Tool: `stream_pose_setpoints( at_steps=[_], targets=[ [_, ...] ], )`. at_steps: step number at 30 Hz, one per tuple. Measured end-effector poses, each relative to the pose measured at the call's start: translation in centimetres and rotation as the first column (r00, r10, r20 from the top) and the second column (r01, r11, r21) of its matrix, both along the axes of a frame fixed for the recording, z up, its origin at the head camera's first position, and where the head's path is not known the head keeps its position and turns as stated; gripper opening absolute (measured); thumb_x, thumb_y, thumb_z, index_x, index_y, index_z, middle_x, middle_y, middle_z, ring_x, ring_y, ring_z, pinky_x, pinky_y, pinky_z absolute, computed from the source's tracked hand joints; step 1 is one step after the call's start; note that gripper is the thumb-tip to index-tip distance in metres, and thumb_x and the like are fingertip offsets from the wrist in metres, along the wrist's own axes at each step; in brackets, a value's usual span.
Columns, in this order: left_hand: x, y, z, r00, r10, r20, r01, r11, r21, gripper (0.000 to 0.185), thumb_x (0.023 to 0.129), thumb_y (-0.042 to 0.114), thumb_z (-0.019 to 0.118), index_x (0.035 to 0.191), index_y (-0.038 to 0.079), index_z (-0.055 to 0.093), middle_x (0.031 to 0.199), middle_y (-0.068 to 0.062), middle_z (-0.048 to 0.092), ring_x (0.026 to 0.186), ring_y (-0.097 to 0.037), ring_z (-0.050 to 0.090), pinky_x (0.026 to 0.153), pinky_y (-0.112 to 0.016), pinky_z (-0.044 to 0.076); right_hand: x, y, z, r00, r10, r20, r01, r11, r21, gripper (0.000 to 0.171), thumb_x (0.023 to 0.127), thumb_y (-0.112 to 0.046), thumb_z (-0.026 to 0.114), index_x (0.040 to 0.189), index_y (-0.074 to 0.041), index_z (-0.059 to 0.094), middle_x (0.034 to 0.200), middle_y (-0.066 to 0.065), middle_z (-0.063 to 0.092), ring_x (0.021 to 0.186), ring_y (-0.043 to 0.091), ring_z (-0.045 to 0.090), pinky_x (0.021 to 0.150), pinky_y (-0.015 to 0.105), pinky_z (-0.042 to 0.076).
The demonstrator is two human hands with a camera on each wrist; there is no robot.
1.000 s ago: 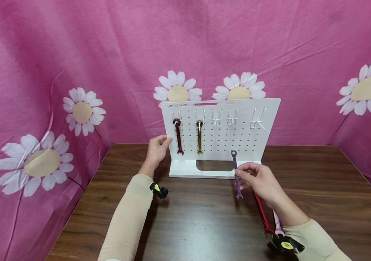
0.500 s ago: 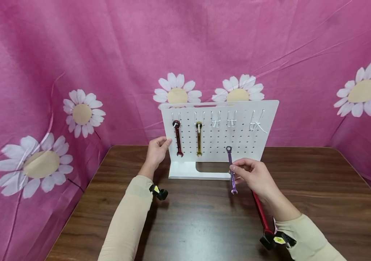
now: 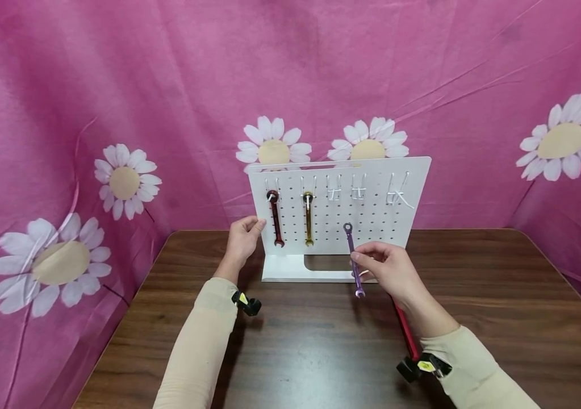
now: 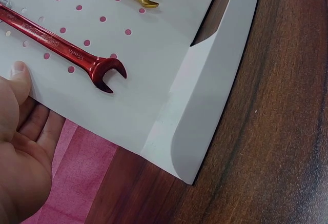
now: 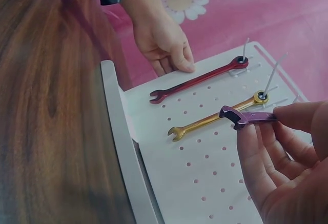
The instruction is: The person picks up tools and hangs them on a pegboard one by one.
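My right hand [image 3: 389,270] pinches a purple combination wrench [image 3: 354,261] between thumb and fingers. Its ring end points up in front of the white pegboard [image 3: 331,227]; the open end points down, and in the right wrist view the purple wrench [image 5: 246,117] shows that open end. With thumb in front and fingers behind, my left hand [image 3: 241,241] grips the board's left edge, as the left wrist view of the pegboard [image 4: 138,106] also shows. A dark red wrench [image 3: 276,218] and a gold wrench [image 3: 308,221] hang by their ring ends on hooks.
Further right on the board are several wire hooks [image 3: 358,190] with no wrench on them. A bright red wrench [image 3: 406,329] lies on the wooden table [image 3: 295,341], partly hidden under the right forearm. Behind the table hangs a pink flowered cloth [image 3: 208,113].
My right hand has moved left and slightly up with the purple wrench, nearer the middle of the board. A pink wrench on the table is now hidden by the right sleeve. My left hand keeps its grip.
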State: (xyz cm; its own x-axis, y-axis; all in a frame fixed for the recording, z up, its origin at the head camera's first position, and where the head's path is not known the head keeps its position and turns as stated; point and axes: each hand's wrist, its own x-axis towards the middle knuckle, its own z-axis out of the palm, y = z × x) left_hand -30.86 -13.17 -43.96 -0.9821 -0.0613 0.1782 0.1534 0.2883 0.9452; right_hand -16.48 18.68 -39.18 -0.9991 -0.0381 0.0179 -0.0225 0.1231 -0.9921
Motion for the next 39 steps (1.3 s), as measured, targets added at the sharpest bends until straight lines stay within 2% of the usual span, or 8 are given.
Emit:
stream_pose_setpoints(
  at_steps=[6,11,21,29,35,39],
  targets=[
    [0.0,0.0,0.0,1.0,-0.001,0.003,0.001,1.0,0.0,0.024,0.106,0.018,0.072,0.11,-0.006,0.077,0.085,-0.003,0.074,0.08,-0.007,0.056,0.073,-0.022,0.048,-0.3,-0.5,0.7,1.0,-0.014,-0.008,0.014,1.0,0.001,0.031,0.103,-0.005,0.071,0.121,0.019,0.065,0.083,-0.003,0.074,0.073,0.009,0.072,0.07,0.034,0.065],
    [-0.2,-0.1,0.1,1.0,0.008,0.005,-0.008,1.0,-0.004,0.024,0.105,0.018,0.073,0.109,-0.005,0.078,0.083,-0.002,0.073,0.079,-0.008,0.055,0.073,-0.023,0.047,-0.7,-0.8,1.5,1.0,-0.004,-0.018,0.005,1.0,0.027,0.03,0.103,-0.006,0.071,0.121,0.017,0.066,0.086,-0.001,0.075,0.074,0.009,0.072,0.071,0.032,0.065],
    [-0.1,-0.1,0.1,1.0,0.006,0.008,-0.006,1.0,-0.009,0.024,0.106,0.019,0.072,0.108,-0.004,0.078,0.096,-0.014,0.077,0.084,-0.009,0.057,0.077,-0.024,0.048,-1.3,-1.4,2.8,0.999,0.009,-0.041,-0.006,0.997,0.073,0.029,0.103,-0.008,0.073,0.122,0.013,0.068,0.085,-0.002,0.072,0.071,0.011,0.07,0.068,0.032,0.064],
    [0.0,-0.1,0.1,1.0,0.006,0.001,-0.006,1.0,-0.005,0.023,0.106,0.017,0.072,0.106,-0.006,0.078,0.079,0.002,0.07,0.078,-0.008,0.053,0.072,-0.023,0.045,-1.7,-1.9,3.9,0.998,0.003,-0.056,0.003,0.993,0.117,0.028,0.104,-0.012,0.073,0.121,0.01,0.071,0.087,0.001,0.07,0.077,0.013,0.067,0.068,0.032,0.063],
    [0.0,0.0,0.2,1.0,0.006,-0.005,-0.006,1.0,-0.003,0.024,0.106,0.018,0.071,0.105,-0.006,0.078,0.081,0.0,0.072,0.078,-0.008,0.054,0.073,-0.024,0.045,-2.4,-2.3,4.3,0.997,-0.001,-0.075,0.009,0.993,0.115,0.028,0.103,-0.01,0.073,0.121,0.011,0.071,0.086,-0.003,0.069,0.079,0.009,0.065,0.07,0.029,0.062],
    [-0.1,-0.1,0.1,1.0,-0.001,-0.014,0.001,1.0,0.0,0.024,0.106,0.017,0.072,0.105,-0.006,0.077,0.078,0.005,0.071,0.077,-0.007,0.053,0.072,-0.022,0.045,-2.9,-2.4,4.2,0.997,0.005,-0.074,0.002,0.996,0.095,0.027,0.103,-0.008,0.072,0.12,0.013,0.07,0.085,-0.006,0.07,0.077,0.006,0.066,0.07,0.028,0.063]
  ],
)
